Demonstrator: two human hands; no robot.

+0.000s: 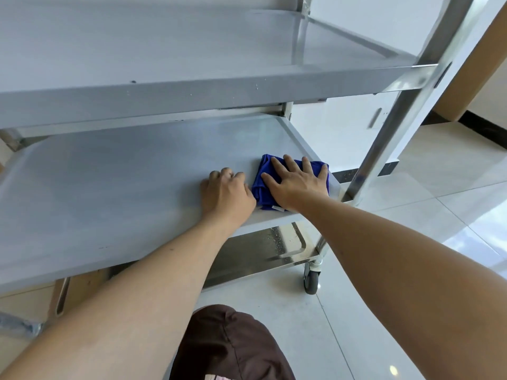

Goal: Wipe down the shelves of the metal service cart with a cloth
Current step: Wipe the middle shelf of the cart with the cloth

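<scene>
- Blue cloth [263,185], folded into a thick pad, lies flat on the middle shelf [109,182] of the metal service cart [389,133], close to the shelf's front right corner and just beside its raised right rim.
- Right hand [297,182] lies palm-down on top of the cloth, fingers spread wide and flat, pressing rather than pinching; its fingertips reach nearly to the cloth's far edge.
- Left hand [226,192] rests on the bare metal just left of the cloth, touching or almost touching its left edge; its fingers are curled under into a loose fist with nothing visible inside.
- Middle shelf is a shallow tray with low turned-up rims, and apart from the cloth and the two hands nothing sits in it.
- Top shelf [164,64] above is the same sort of shallow tray, with only a few small dark specks near its front edge.
- Bottom shelf [260,250] shows only partly beneath; its shiny surface carries scattered droplets or flecks.
- One caster wheel [311,282] stands on the pale tiled floor [411,215] at the cart's near right leg.
</scene>
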